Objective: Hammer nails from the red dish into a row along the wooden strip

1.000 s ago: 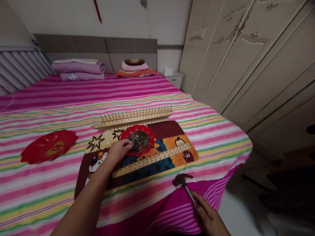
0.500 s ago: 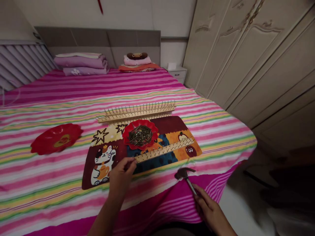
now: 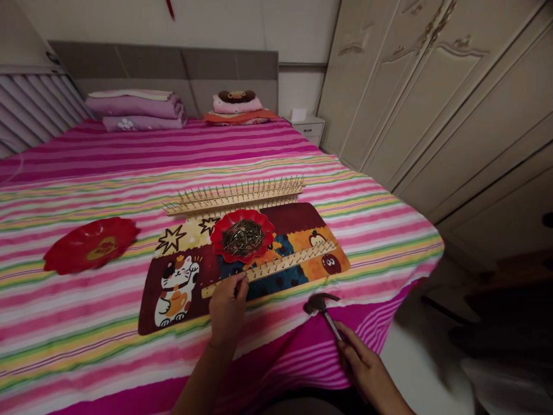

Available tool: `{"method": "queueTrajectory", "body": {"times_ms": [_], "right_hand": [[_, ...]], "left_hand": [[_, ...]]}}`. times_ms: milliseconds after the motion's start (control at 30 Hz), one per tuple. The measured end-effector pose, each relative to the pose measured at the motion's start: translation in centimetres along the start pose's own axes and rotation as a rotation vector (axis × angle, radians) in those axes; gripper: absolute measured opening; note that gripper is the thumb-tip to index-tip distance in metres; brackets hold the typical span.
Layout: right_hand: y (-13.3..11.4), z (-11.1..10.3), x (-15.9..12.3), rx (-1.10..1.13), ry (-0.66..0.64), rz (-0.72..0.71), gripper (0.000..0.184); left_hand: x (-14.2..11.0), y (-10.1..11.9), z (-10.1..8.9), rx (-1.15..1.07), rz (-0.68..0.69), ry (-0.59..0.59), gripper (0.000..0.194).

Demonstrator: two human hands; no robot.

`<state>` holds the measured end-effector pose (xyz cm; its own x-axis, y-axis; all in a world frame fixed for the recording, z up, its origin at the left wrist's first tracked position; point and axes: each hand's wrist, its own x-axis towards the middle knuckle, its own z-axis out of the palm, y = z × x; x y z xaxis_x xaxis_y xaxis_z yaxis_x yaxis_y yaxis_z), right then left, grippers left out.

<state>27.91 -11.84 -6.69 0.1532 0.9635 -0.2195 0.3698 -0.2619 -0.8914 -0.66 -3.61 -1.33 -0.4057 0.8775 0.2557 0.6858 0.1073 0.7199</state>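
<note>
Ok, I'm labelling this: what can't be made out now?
Head view:
Nearer wooden strip: partly hidden behind left hand.
Anything it pinches: too small to tell.
Hammer: grip end covered by right hand.
Nails in red dish: overlapping, too small to count.
Wardrobe: top cut off by upper edge.

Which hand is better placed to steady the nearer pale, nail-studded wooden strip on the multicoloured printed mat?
Probably the left hand: it is right at the nearer wooden strip, while the right hand, well apart from the strip, is occupied gripping a dark-headed claw hammer.
</note>
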Motion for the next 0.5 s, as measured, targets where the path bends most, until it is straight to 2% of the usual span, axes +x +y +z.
{"method": "queueTrajectory", "body": {"times_ms": [100, 167, 300, 400, 500], "right_hand": [[-0.6, -0.1, -0.4, 0.009, -0.052, -0.002, 0.049], [-1.8, -0.1, -0.8, 0.006, -0.083, -0.049, 0.049], [-6.6, 0.7, -0.9, -0.042, -0.208, -0.216, 0.044], [-10.7, 1.9, -0.3, -0.063, -0.274, -0.369, 0.045], [-13.6, 3.5, 0.6, -0.086, -0.3, -0.538, 0.044]], "left_hand": [[0.0, -0.2, 0.2, 0.063, 0.071, -0.003, 0.022], [0.0, -0.4, 0.3, 0.091, 0.117, 0.004, 0.023], [-0.1, -0.8, 0.4, 0.112, 0.203, 0.05, 0.023], [-0.1, -0.9, 0.4, 0.109, 0.248, 0.081, 0.023], [0.0, -1.2, 0.4, 0.107, 0.266, 0.098, 0.023]]}}
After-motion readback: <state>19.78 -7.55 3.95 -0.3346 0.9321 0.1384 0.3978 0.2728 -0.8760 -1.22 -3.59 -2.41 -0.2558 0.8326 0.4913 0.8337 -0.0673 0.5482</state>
